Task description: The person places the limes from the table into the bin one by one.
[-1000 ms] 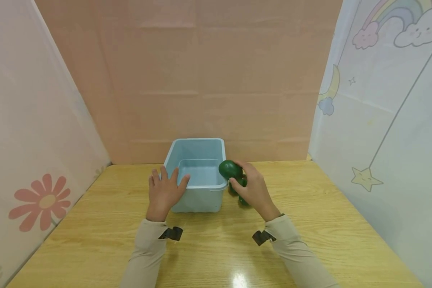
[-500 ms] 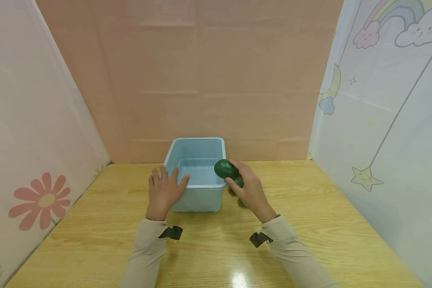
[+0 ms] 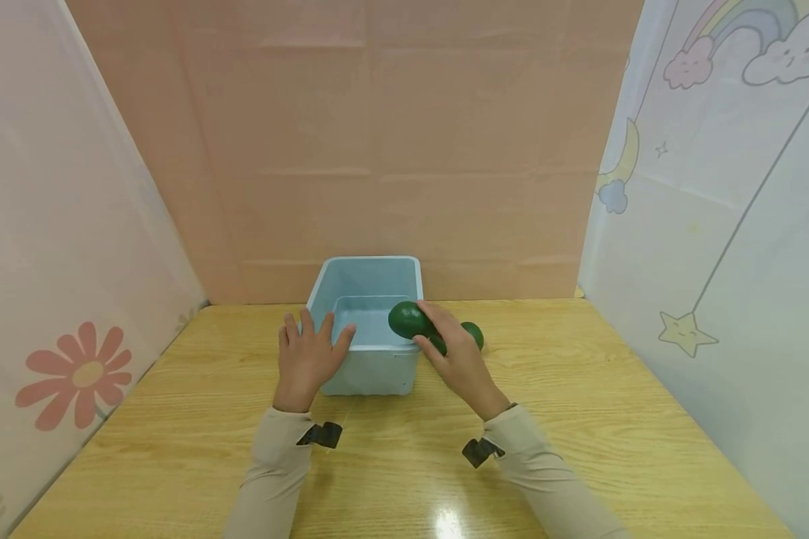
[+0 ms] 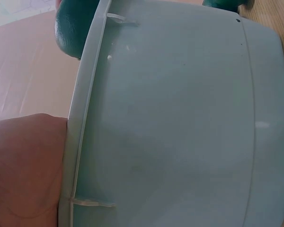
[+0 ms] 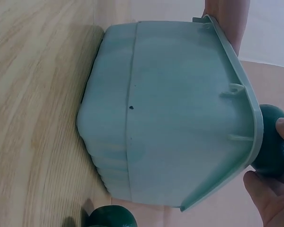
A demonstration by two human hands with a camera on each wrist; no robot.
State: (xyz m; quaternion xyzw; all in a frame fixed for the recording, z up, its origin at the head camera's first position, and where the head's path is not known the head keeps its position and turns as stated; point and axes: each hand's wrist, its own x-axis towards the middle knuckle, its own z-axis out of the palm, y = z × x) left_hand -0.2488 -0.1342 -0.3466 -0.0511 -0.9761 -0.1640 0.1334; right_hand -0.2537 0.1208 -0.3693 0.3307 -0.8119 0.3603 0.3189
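My right hand grips a dark green avocado between thumb and fingers, above the near right part of a pale blue plastic bin. In the right wrist view that avocado shows just beyond the bin's rim. My left hand rests with spread, straight fingers at the bin's near left rim. Another avocado lies to the right of the bin, partly behind my right hand. A further green piece shows between my thumb and fingers, mostly hidden.
The bin stands on a wooden table, near its back edge. Behind it hangs a tan backdrop. Patterned white sheets flank the table on both sides.
My right hand has carried the avocado leftward, from beside the bin's right rim to over its opening. More of the avocado on the right now shows. My left hand stays in place.
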